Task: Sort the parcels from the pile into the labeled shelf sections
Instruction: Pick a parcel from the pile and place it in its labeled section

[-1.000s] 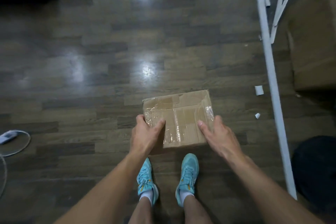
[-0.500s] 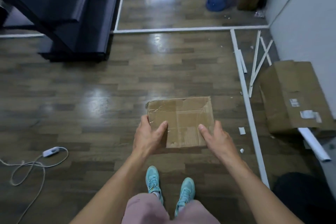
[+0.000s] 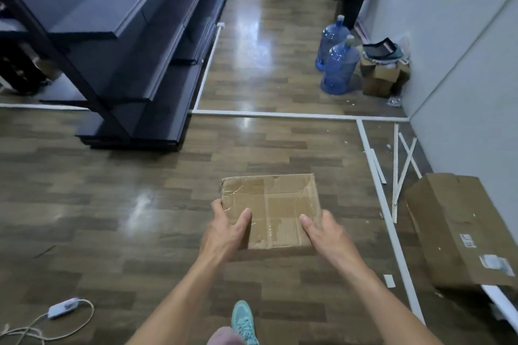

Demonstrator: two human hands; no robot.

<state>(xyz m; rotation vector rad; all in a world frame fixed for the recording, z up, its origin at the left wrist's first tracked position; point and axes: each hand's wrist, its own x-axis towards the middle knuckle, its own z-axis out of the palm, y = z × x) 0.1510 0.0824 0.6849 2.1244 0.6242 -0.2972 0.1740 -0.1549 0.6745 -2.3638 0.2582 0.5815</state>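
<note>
the parcel (image 3: 270, 204) i'm looking at is matt brown cardboard, creased, with glossy clear tape (image 3: 269, 228) wrinkled across its top. the floor (image 3: 112, 204) is wood-look plank with a shiny finish that throws back the lights. the shelf (image 3: 126, 36) looks like dark matt metal. the water bottles (image 3: 340, 67) are translucent blue plastic.

Two blue water jugs (image 3: 340, 70) are standing on the wood floor (image 3: 266, 78) near the white wall (image 3: 462, 22). Just right of the jugs an open carton (image 3: 377, 81) is holding clutter. Behind them a black bin (image 3: 354, 0) is standing, and far to their left, much nearer the camera, a white corded switch (image 3: 62, 308) is lying.
</note>
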